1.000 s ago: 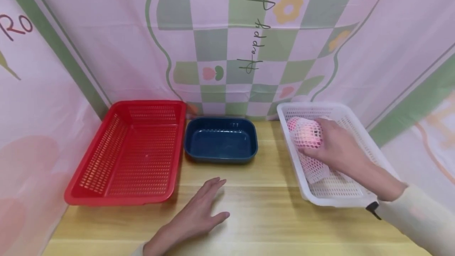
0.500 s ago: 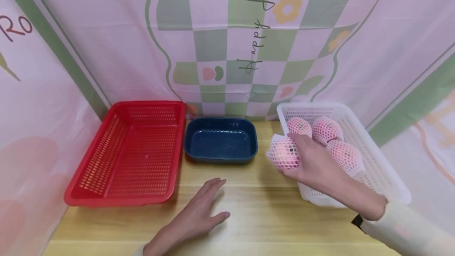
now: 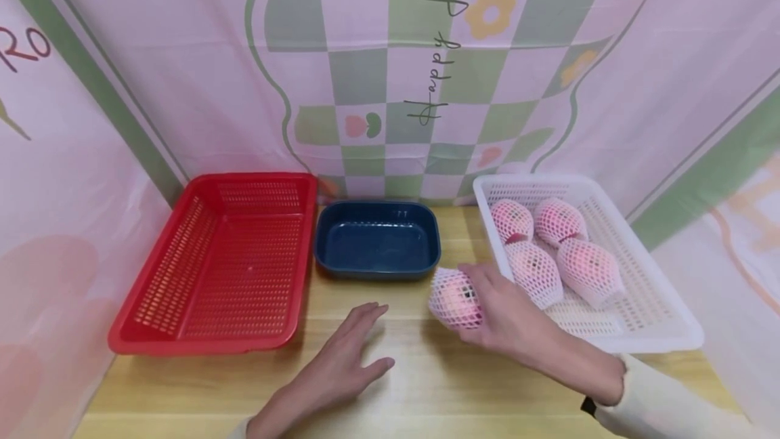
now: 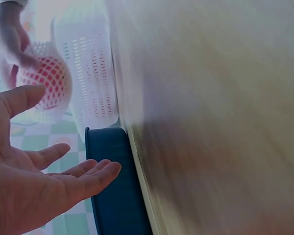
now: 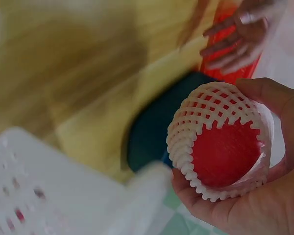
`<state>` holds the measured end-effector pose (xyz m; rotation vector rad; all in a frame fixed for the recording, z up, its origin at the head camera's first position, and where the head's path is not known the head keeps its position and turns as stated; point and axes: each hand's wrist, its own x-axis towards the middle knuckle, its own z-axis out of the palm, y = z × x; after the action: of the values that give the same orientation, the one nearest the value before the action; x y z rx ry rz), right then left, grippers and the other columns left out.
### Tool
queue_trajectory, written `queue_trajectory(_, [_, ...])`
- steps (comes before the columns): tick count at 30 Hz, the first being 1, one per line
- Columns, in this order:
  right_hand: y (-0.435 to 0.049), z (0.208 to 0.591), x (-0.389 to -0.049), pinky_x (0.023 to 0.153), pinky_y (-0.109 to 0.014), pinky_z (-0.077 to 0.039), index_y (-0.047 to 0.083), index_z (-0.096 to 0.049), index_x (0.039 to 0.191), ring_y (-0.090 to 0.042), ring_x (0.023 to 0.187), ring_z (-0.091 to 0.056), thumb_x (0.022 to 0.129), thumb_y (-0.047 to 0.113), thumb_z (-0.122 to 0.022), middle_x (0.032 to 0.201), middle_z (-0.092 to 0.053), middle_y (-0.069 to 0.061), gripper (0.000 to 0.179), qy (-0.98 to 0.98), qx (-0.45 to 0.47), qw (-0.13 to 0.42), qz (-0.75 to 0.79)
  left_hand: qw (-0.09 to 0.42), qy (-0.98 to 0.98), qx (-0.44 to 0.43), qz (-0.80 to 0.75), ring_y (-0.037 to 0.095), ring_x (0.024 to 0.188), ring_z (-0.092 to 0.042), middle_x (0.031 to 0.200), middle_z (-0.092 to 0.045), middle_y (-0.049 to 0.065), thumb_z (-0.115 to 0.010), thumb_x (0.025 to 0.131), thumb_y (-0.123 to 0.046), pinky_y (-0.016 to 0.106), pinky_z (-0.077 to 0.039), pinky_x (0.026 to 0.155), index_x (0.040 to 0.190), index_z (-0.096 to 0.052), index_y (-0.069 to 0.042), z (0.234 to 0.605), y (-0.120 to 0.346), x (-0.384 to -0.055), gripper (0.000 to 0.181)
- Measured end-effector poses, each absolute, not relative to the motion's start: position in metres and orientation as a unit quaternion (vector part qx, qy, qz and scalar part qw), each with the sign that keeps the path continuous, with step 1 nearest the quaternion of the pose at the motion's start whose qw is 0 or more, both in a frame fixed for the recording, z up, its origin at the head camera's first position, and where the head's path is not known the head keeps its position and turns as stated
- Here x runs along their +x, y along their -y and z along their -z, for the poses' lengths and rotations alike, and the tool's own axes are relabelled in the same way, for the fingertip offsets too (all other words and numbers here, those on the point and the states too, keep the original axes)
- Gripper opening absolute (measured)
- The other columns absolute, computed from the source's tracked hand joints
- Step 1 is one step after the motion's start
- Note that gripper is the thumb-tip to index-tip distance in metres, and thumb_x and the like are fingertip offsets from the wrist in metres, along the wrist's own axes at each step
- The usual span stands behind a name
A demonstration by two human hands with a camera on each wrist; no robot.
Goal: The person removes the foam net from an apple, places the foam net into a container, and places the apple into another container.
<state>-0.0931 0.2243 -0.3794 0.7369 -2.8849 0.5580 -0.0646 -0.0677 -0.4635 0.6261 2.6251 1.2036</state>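
Note:
A red apple (image 3: 457, 300) in a white foam net is gripped by my right hand (image 3: 508, 314), held above the table between the white basket (image 3: 667, 307) and the blue dish (image 3: 378, 269). Bare red skin of the apple (image 5: 225, 154) shows through the net's open end in the right wrist view, with thumb and fingers round its sides. My left hand (image 3: 341, 361) holds nothing; its fingers are spread, thumb apart, in front of the dish. Several more netted apples (image 3: 590, 266) lie in the white basket.
A red basket (image 3: 244, 343) with slotted walls stands at the left, with nothing in it. The blue dish beside it is bare inside. Behind them hangs a checked cloth (image 3: 420, 73). The wooden table (image 3: 420, 385) runs along the front.
My right hand has lifted the apple out of the white basket and carried it left and toward me, uncovering the other netted apples. The left hand has stayed in place.

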Motion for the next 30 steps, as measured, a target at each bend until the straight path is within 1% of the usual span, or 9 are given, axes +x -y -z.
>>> queue_trajectory(4, [-0.218, 0.388, -0.087, 0.084, -0.050, -0.063, -0.006, -0.055, 0.140, -0.033, 0.101, -0.071, 0.064, 0.024, -0.099, 0.121, -0.066, -0.020, 0.092, 0.951, 0.242, 0.039, -0.187, 0.091, -0.882, 0.208, -0.413, 0.031, 0.148, -0.046, 0.162, -0.044, 0.013, -0.080, 0.095, -0.030, 0.057, -0.043, 0.117, 0.159, -0.045, -0.013, 0.464, 0.066, -0.065, 0.075])
queue_trajectory(8, [-0.214, 0.396, -0.082, 0.090, -0.049, -0.062, -0.007, -0.055, 0.140, -0.034, 0.105, -0.070, 0.065, 0.024, -0.099, 0.123, -0.067, -0.020, 0.092, 0.950, 0.245, 0.028, -0.190, 0.088, -0.878, 0.201, -0.425, 0.030, 0.145, -0.049, 0.160, -0.046, 0.012, -0.080, 0.095, -0.027, 0.055, -0.044, 0.117, 0.158, -0.046, -0.011, 0.464, 0.064, -0.067, 0.073])
queue_trajectory(11, [-0.210, 0.402, -0.079, 0.092, -0.049, -0.061, -0.006, -0.055, 0.140, -0.034, 0.107, -0.070, 0.065, 0.024, -0.098, 0.124, -0.067, -0.020, 0.092, 0.948, 0.252, 0.023, -0.192, 0.085, -0.876, 0.192, -0.435, 0.029, 0.143, -0.052, 0.158, -0.050, 0.010, -0.079, 0.095, -0.024, 0.053, -0.045, 0.116, 0.156, -0.048, -0.009, 0.465, 0.062, -0.068, 0.070])
queue_trajectory(15, [-0.206, 0.408, -0.076, 0.092, -0.050, -0.061, -0.004, -0.054, 0.141, -0.034, 0.108, -0.070, 0.066, 0.025, -0.099, 0.126, -0.067, -0.019, 0.092, 0.949, 0.247, 0.005, -0.194, 0.089, -0.862, 0.181, -0.466, 0.028, 0.137, -0.058, 0.152, -0.056, 0.007, -0.078, 0.097, -0.021, 0.049, -0.050, 0.112, 0.152, -0.052, -0.009, 0.465, 0.060, -0.070, 0.063])
queue_trajectory(18, [-0.203, 0.411, -0.073, 0.093, -0.051, -0.061, -0.002, -0.054, 0.143, -0.034, 0.109, -0.070, 0.069, 0.028, -0.098, 0.127, -0.067, -0.018, 0.092, 0.952, 0.239, -0.010, -0.192, 0.100, -0.836, 0.171, -0.511, 0.031, 0.135, -0.060, 0.148, -0.058, 0.010, -0.076, 0.097, -0.014, 0.044, -0.053, 0.109, 0.149, -0.054, -0.007, 0.466, 0.058, -0.073, 0.057])
queue_trajectory(23, [-0.200, 0.417, -0.071, 0.092, -0.050, -0.061, -0.002, -0.053, 0.144, -0.033, 0.110, -0.070, 0.071, 0.031, -0.098, 0.128, -0.066, -0.017, 0.091, 0.949, 0.243, -0.021, -0.202, 0.108, -0.804, 0.160, -0.563, 0.033, 0.131, -0.063, 0.144, -0.061, 0.015, -0.073, 0.097, -0.003, 0.036, -0.055, 0.106, 0.144, -0.058, -0.003, 0.467, 0.056, -0.076, 0.049])
queue_trajectory(27, [-0.198, 0.422, -0.069, 0.090, -0.048, -0.062, -0.001, -0.053, 0.145, -0.031, 0.109, -0.070, 0.071, 0.031, -0.097, 0.128, -0.066, -0.017, 0.092, 0.945, 0.249, -0.019, -0.211, 0.111, -0.780, 0.165, -0.593, 0.037, 0.126, -0.066, 0.137, -0.063, 0.022, -0.071, 0.098, 0.001, 0.029, -0.056, 0.102, 0.136, -0.061, 0.003, 0.470, 0.053, -0.078, 0.039])
queue_trajectory(30, [-0.195, 0.425, -0.068, 0.088, -0.046, -0.063, 0.000, -0.053, 0.143, -0.030, 0.106, -0.071, 0.071, 0.030, -0.097, 0.126, -0.067, -0.016, 0.090, 0.942, 0.257, -0.007, -0.217, 0.110, -0.769, 0.169, -0.607, 0.039, 0.122, -0.068, 0.131, -0.066, 0.023, -0.069, 0.099, 0.003, 0.027, -0.057, 0.099, 0.130, -0.063, 0.006, 0.471, 0.051, -0.079, 0.031])
